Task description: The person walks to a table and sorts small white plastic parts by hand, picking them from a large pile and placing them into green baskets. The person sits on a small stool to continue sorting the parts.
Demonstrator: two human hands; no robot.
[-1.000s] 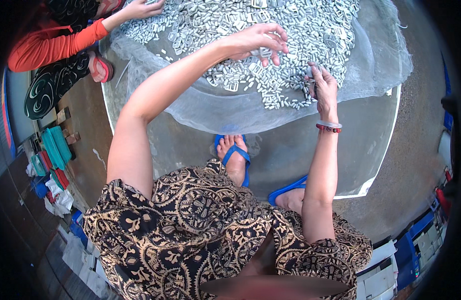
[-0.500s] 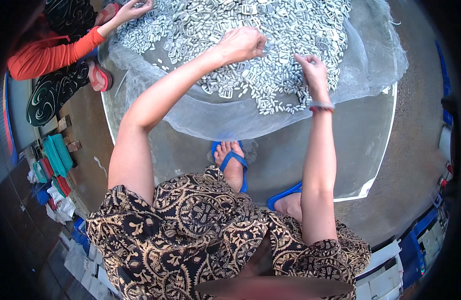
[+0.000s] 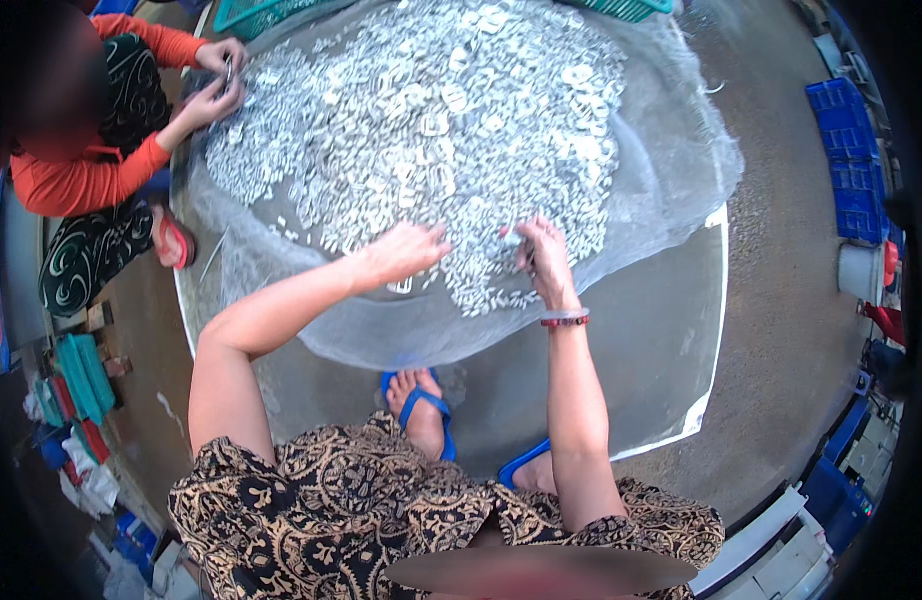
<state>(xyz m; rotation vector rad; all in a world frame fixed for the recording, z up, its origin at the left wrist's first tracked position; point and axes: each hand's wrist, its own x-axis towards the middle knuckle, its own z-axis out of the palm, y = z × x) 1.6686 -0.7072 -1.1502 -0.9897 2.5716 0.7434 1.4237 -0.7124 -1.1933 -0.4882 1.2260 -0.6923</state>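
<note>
A wide heap of small silvery metal pieces (image 3: 381, 110), rod-like bits mixed with flat looped buckles (image 3: 436, 170), lies on a translucent mesh sheet (image 3: 381, 340). My left hand (image 3: 406, 250) is at the heap's near side, fingers curled together and pointing right; whatever is in them is hidden. To its right, my right hand (image 3: 546, 250) has thumb and fingers pinched just over the pieces. A small pale item with a red spot shows at its fingertips, too blurred to name. A bracelet (image 3: 564, 319) circles my right wrist.
At the left, a person in an orange sleeve (image 3: 71, 185) holds a small dark thing in two hands (image 3: 216, 85). Green baskets (image 3: 251, 18) stand at the far edge. Blue crates (image 3: 843, 160) are stacked at right. A blue sandal (image 3: 421, 410) is on my foot near the sheet.
The view has shifted, bringing far baskets and both of the other person's hands into sight. My left hand has moved nearer to me over the heap. My right hand stays by its near right side.
</note>
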